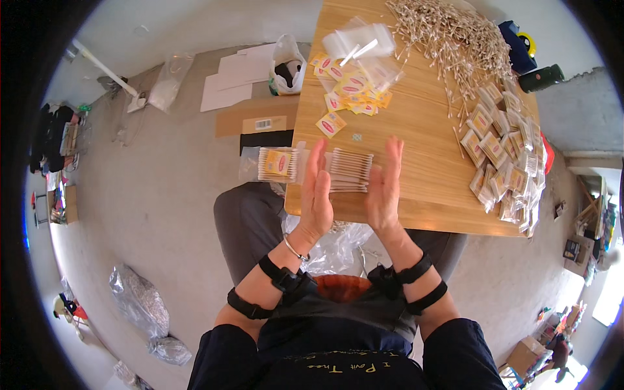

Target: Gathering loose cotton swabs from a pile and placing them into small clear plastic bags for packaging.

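A row of cotton swabs [351, 164] lies on the table's near side, between my two upright palms. My left hand [316, 198] stands at the swabs' left ends with its fingers stretched out. At their right ends is my right hand [385, 188], its fingers also straight and its palm turned inward. Whether either palm presses on the tips I cannot tell. Just left of my left hand, a clear packet of swabs with a yellow card [278, 162] sits at the table's left edge. Loose yellow cards [354, 91] lie beyond my hands.
A big heap of loose swabs [455, 42] covers the wooden table's [416, 130] far right. Filled swab packets [507, 149] pile up along its right side. Clear empty bags [359, 41] lie at the far left. A dark green cylinder [541, 78] stands by the far right edge.
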`<state>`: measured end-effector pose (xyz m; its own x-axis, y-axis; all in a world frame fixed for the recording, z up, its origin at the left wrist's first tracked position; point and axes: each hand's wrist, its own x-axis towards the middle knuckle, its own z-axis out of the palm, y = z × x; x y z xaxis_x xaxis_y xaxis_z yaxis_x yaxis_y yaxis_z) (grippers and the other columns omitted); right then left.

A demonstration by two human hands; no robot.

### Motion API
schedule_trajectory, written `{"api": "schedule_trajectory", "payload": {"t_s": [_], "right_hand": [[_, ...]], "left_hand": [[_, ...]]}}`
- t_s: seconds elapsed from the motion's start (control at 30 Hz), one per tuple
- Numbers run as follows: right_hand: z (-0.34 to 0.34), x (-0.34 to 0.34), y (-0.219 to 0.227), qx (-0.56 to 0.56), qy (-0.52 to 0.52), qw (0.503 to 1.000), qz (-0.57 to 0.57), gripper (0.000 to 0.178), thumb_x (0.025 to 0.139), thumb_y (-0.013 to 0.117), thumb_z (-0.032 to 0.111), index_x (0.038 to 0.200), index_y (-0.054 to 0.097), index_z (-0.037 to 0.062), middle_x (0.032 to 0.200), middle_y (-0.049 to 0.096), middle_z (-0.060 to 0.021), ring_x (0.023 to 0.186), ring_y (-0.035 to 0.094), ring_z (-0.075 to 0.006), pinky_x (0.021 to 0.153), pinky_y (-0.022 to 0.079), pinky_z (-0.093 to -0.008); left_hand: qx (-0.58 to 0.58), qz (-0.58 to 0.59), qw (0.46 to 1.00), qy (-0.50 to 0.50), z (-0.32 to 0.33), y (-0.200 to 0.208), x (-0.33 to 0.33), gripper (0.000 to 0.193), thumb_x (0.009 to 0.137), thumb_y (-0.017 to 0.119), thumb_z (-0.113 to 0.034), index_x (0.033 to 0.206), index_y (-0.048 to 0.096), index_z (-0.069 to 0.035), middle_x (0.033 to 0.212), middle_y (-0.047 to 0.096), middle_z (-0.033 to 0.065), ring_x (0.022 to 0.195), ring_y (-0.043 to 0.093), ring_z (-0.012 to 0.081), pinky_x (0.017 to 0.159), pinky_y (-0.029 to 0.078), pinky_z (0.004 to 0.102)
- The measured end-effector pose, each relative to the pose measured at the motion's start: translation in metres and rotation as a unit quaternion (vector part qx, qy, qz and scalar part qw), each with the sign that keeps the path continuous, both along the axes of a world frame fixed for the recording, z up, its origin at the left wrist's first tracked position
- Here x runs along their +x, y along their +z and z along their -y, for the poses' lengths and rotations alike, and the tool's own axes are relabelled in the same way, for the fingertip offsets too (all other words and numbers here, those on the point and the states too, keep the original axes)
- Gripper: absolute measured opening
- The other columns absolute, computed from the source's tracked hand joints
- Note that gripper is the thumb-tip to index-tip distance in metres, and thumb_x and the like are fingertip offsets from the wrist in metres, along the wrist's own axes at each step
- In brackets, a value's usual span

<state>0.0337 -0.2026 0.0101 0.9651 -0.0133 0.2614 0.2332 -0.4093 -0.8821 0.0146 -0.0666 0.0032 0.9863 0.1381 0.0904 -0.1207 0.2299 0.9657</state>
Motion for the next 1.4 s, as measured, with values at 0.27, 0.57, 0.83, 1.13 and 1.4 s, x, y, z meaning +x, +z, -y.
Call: {"api": "schedule_trajectory", "payload": {"t_s": [0.27,0.57,0.83,1.13,1.4], "right_hand": [[-0.003,0.011,0.010,-0.166,0.136,0.976,0.027,0.043,0.090,0.050,-0.001,0.133,0.048,-0.0019,0.128,0.053,-0.0211,0.123,0.047,-0.0408,0.111,0.030,-0.0502],[-0.012,0.002,0.006,0.267,-0.001,0.961,-0.075,0.038,0.104,0.040,0.014,0.136,0.045,-0.0065,0.138,0.051,-0.0178,0.134,0.043,-0.0306,0.114,0.028,-0.0370],[-0.012,-0.001,0.003,0.277,0.068,0.955,-0.080,0.053,0.107,0.036,0.031,0.144,0.037,-0.0078,0.150,0.039,-0.0224,0.143,0.031,-0.0308,0.117,0.022,-0.0382],[0.016,-0.013,0.019,-0.419,0.215,0.882,0.023,0.092,0.090,0.050,0.060,0.145,0.029,-0.0103,0.157,0.020,-0.0271,0.148,0.015,-0.0385,0.121,0.014,-0.0465],[0.014,-0.012,0.015,-0.447,0.200,0.871,0.033,0.102,0.085,0.051,0.068,0.146,0.028,-0.0095,0.157,0.020,-0.0259,0.148,0.017,-0.0366,0.121,0.013,-0.0455]], "left_hand": [[0.006,0.013,1.000,-0.001,0.001,0.000,0.006,0.061,0.105,0.030,-0.040,0.152,0.021,-0.001,0.156,0.026,0.0165,0.146,0.023,0.0257,0.120,0.017,0.0375],[0.018,0.018,1.000,-0.006,0.001,-0.001,0.007,0.064,0.106,0.028,-0.046,0.151,0.023,-0.001,0.156,0.027,0.0157,0.146,0.024,0.0257,0.119,0.018,0.0375],[0.014,-0.001,1.000,-0.024,0.004,0.016,0.009,0.067,0.106,0.028,-0.046,0.149,0.026,0.006,0.154,0.030,0.0201,0.145,0.027,0.0274,0.118,0.019,0.0358],[0.002,0.023,0.999,-0.035,-0.004,0.008,0.011,0.063,0.107,0.025,-0.044,0.151,0.024,0.000,0.156,0.027,0.0173,0.147,0.023,0.0258,0.121,0.016,0.0372],[0.380,0.086,0.920,0.045,-0.010,0.017,-0.020,0.046,0.103,0.041,-0.025,0.142,0.043,-0.001,0.142,0.043,0.0178,0.130,0.044,0.0316,0.113,0.028,0.0411]]}}
